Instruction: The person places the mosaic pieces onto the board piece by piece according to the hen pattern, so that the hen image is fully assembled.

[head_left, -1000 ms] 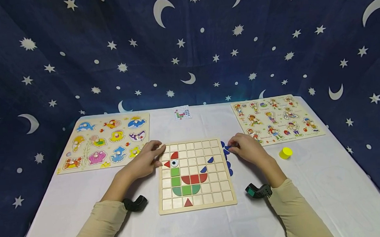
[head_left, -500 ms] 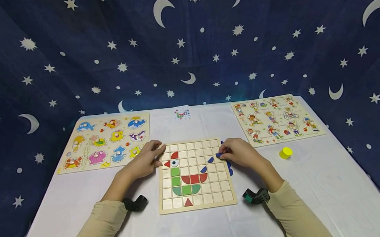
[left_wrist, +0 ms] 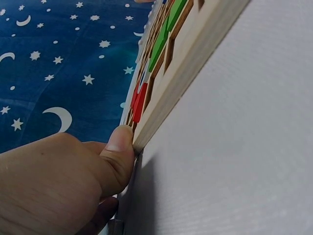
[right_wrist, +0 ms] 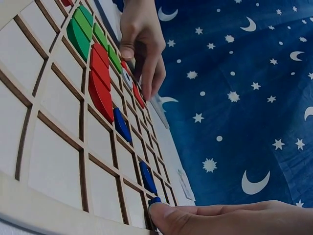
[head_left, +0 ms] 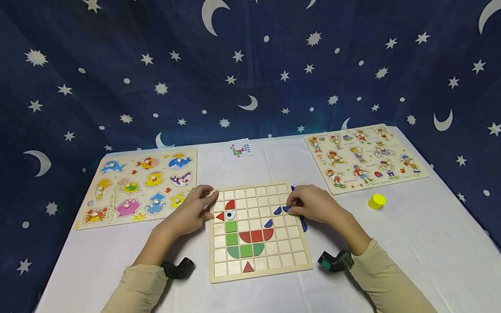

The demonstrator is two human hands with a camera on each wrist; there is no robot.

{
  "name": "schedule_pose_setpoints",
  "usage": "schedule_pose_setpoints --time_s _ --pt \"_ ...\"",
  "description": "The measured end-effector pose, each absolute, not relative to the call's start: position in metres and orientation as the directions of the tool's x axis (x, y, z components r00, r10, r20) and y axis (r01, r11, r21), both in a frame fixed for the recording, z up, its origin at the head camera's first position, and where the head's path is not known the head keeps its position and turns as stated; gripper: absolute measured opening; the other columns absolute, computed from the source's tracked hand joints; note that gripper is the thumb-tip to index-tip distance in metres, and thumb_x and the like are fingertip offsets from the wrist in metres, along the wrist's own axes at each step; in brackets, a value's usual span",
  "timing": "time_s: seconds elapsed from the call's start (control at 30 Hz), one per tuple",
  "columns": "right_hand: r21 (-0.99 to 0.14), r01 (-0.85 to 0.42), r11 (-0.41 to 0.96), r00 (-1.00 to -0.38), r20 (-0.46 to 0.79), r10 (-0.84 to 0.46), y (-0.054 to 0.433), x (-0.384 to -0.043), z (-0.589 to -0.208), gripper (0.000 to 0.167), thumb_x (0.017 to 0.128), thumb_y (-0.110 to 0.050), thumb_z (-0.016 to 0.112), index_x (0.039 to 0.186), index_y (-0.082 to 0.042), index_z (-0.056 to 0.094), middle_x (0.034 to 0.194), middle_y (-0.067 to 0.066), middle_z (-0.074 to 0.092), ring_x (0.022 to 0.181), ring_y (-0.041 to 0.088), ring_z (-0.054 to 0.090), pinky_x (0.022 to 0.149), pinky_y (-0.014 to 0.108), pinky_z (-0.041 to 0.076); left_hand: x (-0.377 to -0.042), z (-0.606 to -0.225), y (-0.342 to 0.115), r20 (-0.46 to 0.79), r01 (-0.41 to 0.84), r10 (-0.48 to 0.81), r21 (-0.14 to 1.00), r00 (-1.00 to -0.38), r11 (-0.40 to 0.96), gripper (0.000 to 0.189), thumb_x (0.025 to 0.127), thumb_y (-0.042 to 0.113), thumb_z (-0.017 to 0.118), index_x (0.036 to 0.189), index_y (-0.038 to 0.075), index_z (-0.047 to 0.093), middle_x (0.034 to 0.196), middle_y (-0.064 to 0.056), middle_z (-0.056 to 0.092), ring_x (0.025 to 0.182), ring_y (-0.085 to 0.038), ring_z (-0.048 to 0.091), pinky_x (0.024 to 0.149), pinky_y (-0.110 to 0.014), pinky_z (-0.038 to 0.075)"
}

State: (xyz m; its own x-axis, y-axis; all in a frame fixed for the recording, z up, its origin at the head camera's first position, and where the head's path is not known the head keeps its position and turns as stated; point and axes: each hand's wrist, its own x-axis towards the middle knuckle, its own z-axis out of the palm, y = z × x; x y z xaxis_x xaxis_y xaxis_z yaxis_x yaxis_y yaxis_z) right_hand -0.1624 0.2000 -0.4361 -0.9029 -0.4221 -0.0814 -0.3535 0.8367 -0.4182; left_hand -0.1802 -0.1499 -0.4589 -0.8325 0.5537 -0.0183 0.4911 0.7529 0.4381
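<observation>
A wooden grid board (head_left: 264,275) lies on the white cloth, with red, green and blue flat pieces forming a bird-like figure. My left hand (head_left: 193,210) holds the board's upper left edge, its thumb (left_wrist: 120,139) right at the wooden corner. With thumb and fingertips, my right hand (head_left: 318,202) pinches a blue rounded piece (head_left: 286,209) over a square near the board's right edge. Two blue pieces lie to its left: one blue piece (head_left: 277,211) close beside it and another blue piece (head_left: 268,223) lower down. More blue half-round pieces (head_left: 304,226) sit along the right edge, partly hidden by my hand.
A sea-animal puzzle board (head_left: 119,188) lies at the left and a puzzle board with children figures (head_left: 367,159) at the right. A small picture card (head_left: 240,148) lies at the back. A yellow cylinder (head_left: 376,202) stands right of my right hand. Behind hangs a starry curtain (head_left: 245,70).
My right hand has carried the blue piece left from beside the board onto a square near its right edge. The left hand has stayed in place.
</observation>
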Motion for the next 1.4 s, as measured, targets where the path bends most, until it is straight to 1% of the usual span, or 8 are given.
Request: schedule_pose_setpoints --time_s 0.4,0.6,0.7,1.03,1.1,1.2,1.3,1.4 --pt "-0.429 -0.353 0.832 -0.899 -0.091 -0.428 0.2 -0.164 -0.437 0.013 0.08 -0.028 0.076 0.088 -0.019 0.071 0.077 -0.009 0.059 0.071 0.007 0.049 0.064 0.025 0.042 -0.18 -0.458 -0.15 -0.01 0.501 0.56 0.435 -0.828 0.748 0.059 0.089 0.017 0.066 0.141 0.005 0.044 0.14 -0.014 0.04 0.13 -0.029 0.038 0.109 -0.045 0.037" --pt "-0.437 -0.358 0.825 -0.897 -0.084 -0.434 0.202 -0.164 -0.436 0.007 0.08 -0.027 0.076 0.082 -0.021 0.071 0.082 -0.009 0.06 0.073 0.007 0.052 0.068 0.027 0.044 -0.18 -0.458 -0.15 -0.011 0.501 0.561 0.436 -0.828 0.748 0.058 0.089 0.017 0.066 0.141 0.005 0.044 0.14 -0.014 0.04 0.13 -0.029 0.038 0.109 -0.045 0.037" --pt "-0.433 -0.363 0.825 -0.896 -0.08 -0.437 0.202 -0.165 -0.437 0.007 0.08 -0.027 0.076 0.079 -0.022 0.071 0.082 -0.009 0.06 0.073 0.007 0.051 0.068 0.028 0.044 -0.18 -0.458 -0.15 -0.01 0.5 0.56 0.438 -0.829 0.747 0.058 0.089 0.017 0.066 0.141 0.005 0.044 0.14 -0.014 0.04 0.13 -0.029 0.038 0.109 -0.045 0.037" --pt "-0.43 -0.352 0.832 -0.903 -0.079 -0.423 0.201 -0.165 -0.438 0.007 0.08 -0.026 0.076 0.078 -0.022 0.071 0.081 -0.008 0.059 0.071 0.008 0.05 0.066 0.027 0.043 -0.181 -0.458 -0.15 -0.013 0.494 0.555 0.436 -0.832 0.752 0.059 0.089 0.018 0.066 0.142 0.005 0.043 0.141 -0.014 0.04 0.13 -0.029 0.037 0.109 -0.045 0.036" --pt "-0.439 -0.355 0.826 -0.9 -0.079 -0.428 0.201 -0.166 -0.436 0.006 0.081 -0.026 0.075 0.08 -0.021 0.071 0.081 -0.008 0.059 0.071 0.008 0.05 0.065 0.027 0.043 -0.181 -0.458 -0.15 -0.012 0.494 0.553 0.437 -0.833 0.752 0.059 0.089 0.018 0.066 0.142 0.005 0.044 0.141 -0.014 0.04 0.13 -0.029 0.037 0.109 -0.045 0.036" --pt "-0.474 -0.345 0.81 -0.904 -0.063 -0.422 0.206 -0.168 -0.435 0.009 0.082 -0.026 0.074 0.087 -0.019 0.072 0.08 -0.007 0.059 0.071 0.009 0.05 0.065 0.027 0.043 -0.181 -0.457 -0.15 -0.01 0.493 0.553 0.44 -0.833 0.751 0.059 0.089 0.018 0.066 0.141 0.005 0.044 0.141 -0.014 0.04 0.13 -0.029 0.037 0.109 -0.045 0.037" --pt "-0.501 -0.315 0.806 -0.925 -0.025 -0.378 0.214 -0.172 -0.436 0.016 0.085 -0.023 0.072 0.099 -0.015 0.071 0.081 -0.004 0.059 0.071 0.01 0.051 0.065 0.028 0.043 -0.181 -0.457 -0.15 -0.01 0.495 0.555 0.442 -0.832 0.748 0.059 0.089 0.017 0.066 0.141 0.005 0.044 0.141 -0.014 0.04 0.13 -0.029 0.037 0.109 -0.045 0.037" --pt "-0.496 -0.284 0.82 -0.946 0.006 -0.324 0.223 -0.176 -0.441 0.025 0.087 -0.018 0.069 0.111 -0.011 0.068 0.083 -0.001 0.06 0.072 0.012 0.051 0.066 0.029 0.043 -0.18 -0.458 -0.15 -0.013 0.494 0.555 0.44 -0.832 0.75 0.059 0.089 0.018 0.066 0.142 0.005 0.043 0.141 -0.014 0.04 0.13 -0.029 0.037 0.109 -0.045 0.037"
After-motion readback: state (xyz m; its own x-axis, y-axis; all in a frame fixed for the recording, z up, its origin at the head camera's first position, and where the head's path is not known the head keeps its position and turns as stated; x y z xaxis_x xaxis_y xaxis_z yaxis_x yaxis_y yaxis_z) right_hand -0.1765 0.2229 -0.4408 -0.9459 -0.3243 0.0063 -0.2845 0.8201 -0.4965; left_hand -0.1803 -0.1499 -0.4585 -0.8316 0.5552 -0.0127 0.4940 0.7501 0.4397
